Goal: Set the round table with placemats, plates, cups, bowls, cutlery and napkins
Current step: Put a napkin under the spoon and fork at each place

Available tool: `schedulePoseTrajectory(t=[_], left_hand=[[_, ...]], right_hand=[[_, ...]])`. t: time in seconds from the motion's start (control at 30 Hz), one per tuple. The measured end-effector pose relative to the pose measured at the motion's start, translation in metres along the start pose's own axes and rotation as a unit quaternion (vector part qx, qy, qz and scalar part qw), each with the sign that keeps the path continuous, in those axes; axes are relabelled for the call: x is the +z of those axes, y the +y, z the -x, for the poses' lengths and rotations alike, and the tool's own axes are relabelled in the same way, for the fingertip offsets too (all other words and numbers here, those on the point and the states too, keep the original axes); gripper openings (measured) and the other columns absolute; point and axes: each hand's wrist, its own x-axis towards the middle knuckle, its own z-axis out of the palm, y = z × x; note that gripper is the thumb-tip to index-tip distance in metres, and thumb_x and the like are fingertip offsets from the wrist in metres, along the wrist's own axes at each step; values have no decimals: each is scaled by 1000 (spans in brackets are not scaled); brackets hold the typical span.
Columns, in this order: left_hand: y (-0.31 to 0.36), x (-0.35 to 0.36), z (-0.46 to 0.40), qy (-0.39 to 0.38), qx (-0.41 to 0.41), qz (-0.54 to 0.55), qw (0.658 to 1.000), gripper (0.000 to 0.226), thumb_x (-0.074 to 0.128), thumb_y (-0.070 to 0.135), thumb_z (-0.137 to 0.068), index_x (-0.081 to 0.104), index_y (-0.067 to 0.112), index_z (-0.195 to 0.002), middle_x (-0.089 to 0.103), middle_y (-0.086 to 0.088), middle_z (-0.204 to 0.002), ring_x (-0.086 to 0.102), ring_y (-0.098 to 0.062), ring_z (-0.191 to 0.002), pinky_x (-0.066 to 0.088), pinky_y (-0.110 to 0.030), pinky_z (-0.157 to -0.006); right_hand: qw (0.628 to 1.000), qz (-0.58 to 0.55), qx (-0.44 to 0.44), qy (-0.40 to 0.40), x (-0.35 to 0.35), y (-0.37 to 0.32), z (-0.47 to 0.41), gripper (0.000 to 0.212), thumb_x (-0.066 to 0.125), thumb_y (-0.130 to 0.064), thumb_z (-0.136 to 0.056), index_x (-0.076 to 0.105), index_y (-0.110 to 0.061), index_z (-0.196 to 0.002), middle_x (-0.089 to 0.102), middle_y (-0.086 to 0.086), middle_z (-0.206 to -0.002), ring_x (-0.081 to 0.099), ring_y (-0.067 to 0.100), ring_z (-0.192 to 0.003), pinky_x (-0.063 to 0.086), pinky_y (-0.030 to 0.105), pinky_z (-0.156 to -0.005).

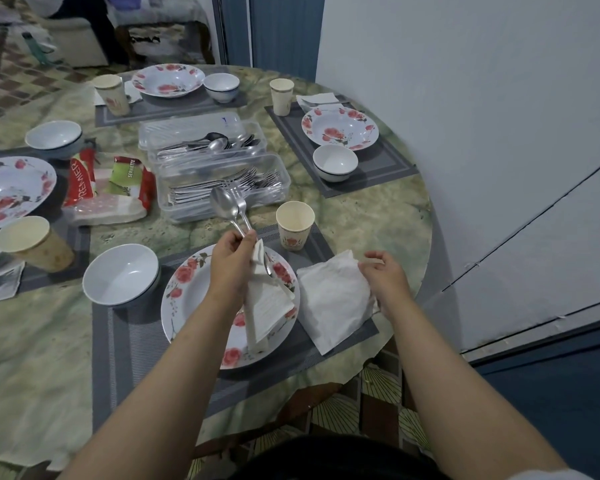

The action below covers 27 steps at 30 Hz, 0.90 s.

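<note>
My left hand (231,261) grips a spoon and a fork (228,206) together with a white napkin (265,303) that hangs over the floral plate (187,299) on the near grey placemat (129,344). My right hand (383,277) rests with loosely bent fingers on a second white napkin (333,299) lying on the placemat right of the plate. A white bowl (122,275) stands left of the plate and a paper cup (294,225) behind it.
Two clear tubs hold spoons (205,143) and forks (229,190) at the table's middle, beside a torn napkin pack (108,192). Three other places with floral plates, bowls and cups ring the table. A white wall (482,133) stands close on the right.
</note>
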Motion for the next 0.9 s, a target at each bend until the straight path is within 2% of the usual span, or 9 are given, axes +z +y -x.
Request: schedulePoseTrajectory(t=[0.1, 0.23, 0.37, 0.47, 0.53, 0.6, 0.73, 0.83, 0.9], left_hand=[[1, 2, 1, -1, 3, 0, 1000, 15, 61, 27, -95, 63, 15, -86, 61, -16, -86, 58, -28, -79, 51, -56, -87], [2, 2, 4, -6, 3, 0, 1000, 15, 61, 27, -95, 63, 16, -85, 61, -16, -85, 58, -29, -79, 52, -51, -83], [3, 1, 4, -5, -1, 4, 1000, 15, 61, 26, -95, 63, 14, -85, 60, -11, -80, 57, -26, -78, 50, -43, -78], [4, 1, 5, -7, -3, 4, 1000, 16, 61, 26, -95, 62, 14, -84, 60, -9, -78, 57, -26, -77, 50, -43, -78], [3, 1, 5, -11, -3, 6, 1000, 16, 62, 26, -95, 62, 14, -84, 59, -10, -78, 56, -25, -77, 48, -42, -77], [4, 1, 6, -14, -5, 3, 1000, 16, 62, 26, -95, 63, 13, -86, 60, -11, -80, 56, -25, -77, 48, -42, -77], [3, 1, 6, -21, -7, 4, 1000, 15, 61, 25, -95, 63, 13, -88, 60, -10, -80, 56, -25, -77, 49, -42, -77], [2, -1, 6, -22, -7, 7, 1000, 15, 60, 25, -96, 62, 11, -88, 60, -14, -84, 57, -27, -80, 50, -45, -80], [2, -1, 6, -24, -8, 8, 1000, 15, 60, 25, -95, 63, 11, -89, 61, -16, -86, 57, -28, -81, 51, -51, -85]], right_hand=[[999, 30, 11, -21, 3, 2, -2, 37, 74, -35, -84, 57, -21, -113, 64, 0, -97, 63, 16, -87, 52, 31, -79], [997, 67, -21, -29, 8, 5, -3, 27, 79, -20, -80, 67, -12, -103, 69, 6, -95, 67, 23, -88, 54, 35, -82], [998, 37, -20, -35, 7, 4, 0, 21, 69, -21, -87, 67, -22, -108, 71, 4, -94, 68, 21, -90, 56, 42, -88], [996, 60, -46, -44, 2, 4, 5, 39, 55, -15, -91, 58, -35, -125, 67, 3, -93, 66, 23, -89, 55, 42, -86], [989, 111, -57, -78, -1, 3, 8, 53, 48, -12, -87, 53, -44, -129, 65, 1, -105, 64, 24, -95, 53, 41, -89], [980, 159, -58, -101, 0, 1, 8, 52, 49, -14, -84, 54, -41, -129, 59, 1, -120, 60, 24, -103, 50, 42, -94], [965, 235, -80, -84, 2, -4, 5, 26, 62, -30, -89, 61, -18, -111, 62, 4, -113, 59, 25, -101, 50, 42, -92], [952, 284, -96, -65, 0, -4, 1, 29, 64, -36, -88, 62, -8, -94, 64, 10, -97, 60, 29, -91, 49, 40, -80], [939, 319, -114, -58, -2, -4, 0, 30, 65, -39, -86, 61, -9, -80, 60, 8, -91, 58, 27, -85, 46, 38, -71]])
